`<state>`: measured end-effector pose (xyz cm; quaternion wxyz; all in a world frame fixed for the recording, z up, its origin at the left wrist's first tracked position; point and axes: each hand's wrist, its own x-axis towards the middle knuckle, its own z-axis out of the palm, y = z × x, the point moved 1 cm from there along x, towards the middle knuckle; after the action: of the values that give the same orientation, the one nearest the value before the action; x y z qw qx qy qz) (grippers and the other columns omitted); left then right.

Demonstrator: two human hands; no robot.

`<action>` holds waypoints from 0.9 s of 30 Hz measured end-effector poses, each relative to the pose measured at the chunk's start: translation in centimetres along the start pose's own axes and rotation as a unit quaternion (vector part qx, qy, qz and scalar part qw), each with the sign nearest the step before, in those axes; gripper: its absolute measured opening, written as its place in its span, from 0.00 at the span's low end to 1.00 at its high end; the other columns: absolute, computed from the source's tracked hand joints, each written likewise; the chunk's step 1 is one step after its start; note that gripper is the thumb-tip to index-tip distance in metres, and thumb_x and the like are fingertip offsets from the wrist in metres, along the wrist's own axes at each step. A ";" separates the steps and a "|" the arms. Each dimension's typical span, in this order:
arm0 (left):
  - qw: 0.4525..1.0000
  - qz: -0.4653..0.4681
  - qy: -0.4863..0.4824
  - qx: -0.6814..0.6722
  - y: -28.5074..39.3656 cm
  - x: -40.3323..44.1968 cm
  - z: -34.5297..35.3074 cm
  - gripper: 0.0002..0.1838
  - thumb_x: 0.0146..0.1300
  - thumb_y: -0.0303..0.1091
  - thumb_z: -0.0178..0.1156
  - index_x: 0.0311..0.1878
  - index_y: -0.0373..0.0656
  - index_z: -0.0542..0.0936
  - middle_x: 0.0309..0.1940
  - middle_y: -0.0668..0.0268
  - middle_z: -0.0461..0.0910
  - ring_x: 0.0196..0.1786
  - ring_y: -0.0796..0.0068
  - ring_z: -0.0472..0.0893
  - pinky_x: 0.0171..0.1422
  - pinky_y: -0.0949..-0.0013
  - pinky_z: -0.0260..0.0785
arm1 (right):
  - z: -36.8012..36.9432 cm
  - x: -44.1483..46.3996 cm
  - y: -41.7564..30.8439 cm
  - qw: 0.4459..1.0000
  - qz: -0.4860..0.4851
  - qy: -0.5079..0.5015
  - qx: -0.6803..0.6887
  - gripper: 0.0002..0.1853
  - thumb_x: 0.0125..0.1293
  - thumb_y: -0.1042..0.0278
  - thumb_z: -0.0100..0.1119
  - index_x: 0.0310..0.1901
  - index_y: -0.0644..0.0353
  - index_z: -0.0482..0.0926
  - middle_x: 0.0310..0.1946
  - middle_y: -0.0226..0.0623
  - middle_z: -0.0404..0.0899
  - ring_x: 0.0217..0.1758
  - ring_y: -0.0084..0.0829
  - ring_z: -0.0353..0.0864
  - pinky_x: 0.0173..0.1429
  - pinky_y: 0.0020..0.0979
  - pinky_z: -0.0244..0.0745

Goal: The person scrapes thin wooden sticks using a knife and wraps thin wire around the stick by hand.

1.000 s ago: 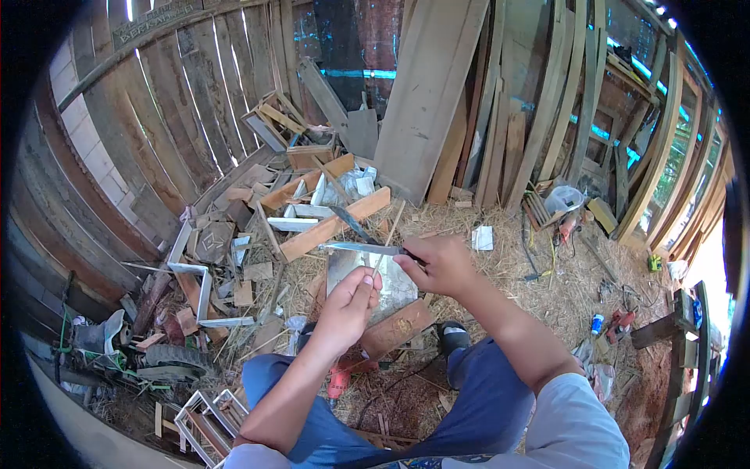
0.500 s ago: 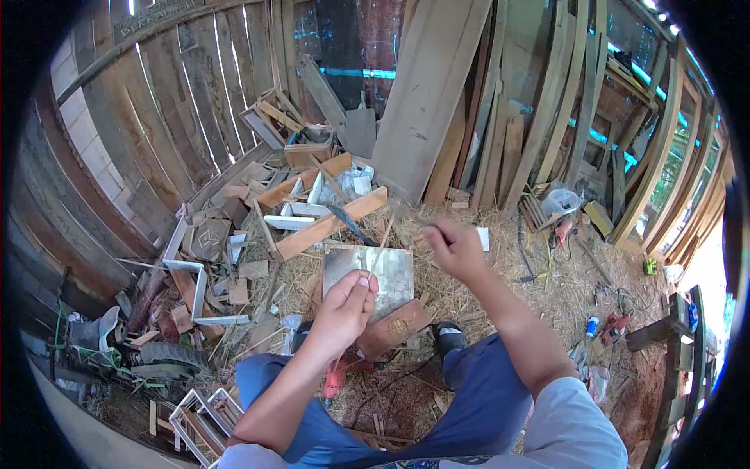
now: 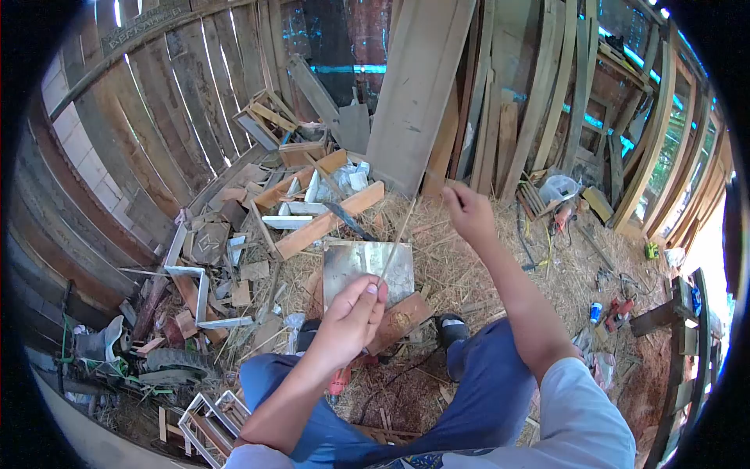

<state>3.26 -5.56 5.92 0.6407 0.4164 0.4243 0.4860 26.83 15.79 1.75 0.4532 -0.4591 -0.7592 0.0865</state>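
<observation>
My left hand [image 3: 355,316] is closed in a pinch round the lower end of a thin wooden stick [image 3: 401,234], which slants up and away to the right. In front of my right hand [image 3: 470,215], also closed, is a thin blade-like tool [image 3: 434,177], too blurred to name surely. That hand is to the right of the stick and apart from it. Below and beyond my left hand lies a square, shiny grey panel [image 3: 344,262]. A reddish-brown wood block [image 3: 402,322] rests by the panel's near edge, between my feet.
A dark blade [image 3: 349,222] lies across an orange-brown board [image 3: 312,232] ahead. Wood offcuts and white frame pieces [image 3: 201,293] crowd the left. Tall planks [image 3: 422,94] lean on the back wall. A red power tool [image 3: 617,319] and cables lie right, on straw-covered ground.
My right hand has moved up and slightly right, and its tool now points more upward. The stick has tilted further right in my left hand, which has shifted slightly right.
</observation>
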 end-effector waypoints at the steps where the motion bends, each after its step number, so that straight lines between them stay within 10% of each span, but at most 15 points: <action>1: 1.000 -0.011 0.014 -0.020 -0.1 0.1 0.2 0.12 0.86 0.40 0.43 0.46 0.48 0.72 0.23 0.79 0.61 0.18 0.88 0.55 0.20 0.77 0.44 | -0.2 0.7 0.4 0.998 0.025 0.031 0.051 0.21 0.77 0.52 0.58 0.34 0.64 0.77 0.23 0.50 0.77 0.27 0.55 0.79 0.32 0.46 0.71; 11: 0.995 -0.021 -0.015 -0.092 -1.0 1.9 -1.8 0.12 0.86 0.43 0.44 0.47 0.48 0.71 0.24 0.77 0.59 0.21 0.87 0.53 0.22 0.77 0.45 | 1.1 -3.2 -7.4 0.983 -0.016 -0.089 0.158 0.16 0.78 0.57 0.59 0.38 0.63 0.81 0.22 0.39 0.74 0.24 0.33 0.73 0.32 0.35 0.69; 16: 0.996 -0.033 -0.007 -0.085 -1.1 2.2 -1.9 0.12 0.86 0.43 0.44 0.47 0.48 0.70 0.24 0.77 0.59 0.21 0.87 0.53 0.22 0.77 0.45 | 1.0 -3.1 -7.6 0.875 0.204 -0.162 0.409 0.17 0.79 0.56 0.61 0.37 0.63 0.82 0.25 0.18 0.71 0.30 0.14 0.67 0.33 0.27 0.64; 27: 0.997 -0.062 -0.040 -0.021 -1.6 2.5 -1.1 0.12 0.86 0.42 0.44 0.46 0.47 0.72 0.24 0.76 0.61 0.23 0.87 0.54 0.24 0.78 0.46 | 0.1 -3.0 -10.0 0.892 0.211 -0.126 0.380 0.10 0.74 0.62 0.68 0.47 0.60 0.82 0.31 0.17 0.76 0.30 0.11 0.67 0.34 0.21 0.62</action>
<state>3.06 -3.25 3.74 0.6945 0.3948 0.4136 0.4367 21.08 7.85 5.38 0.4647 -0.3868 -0.6043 0.5189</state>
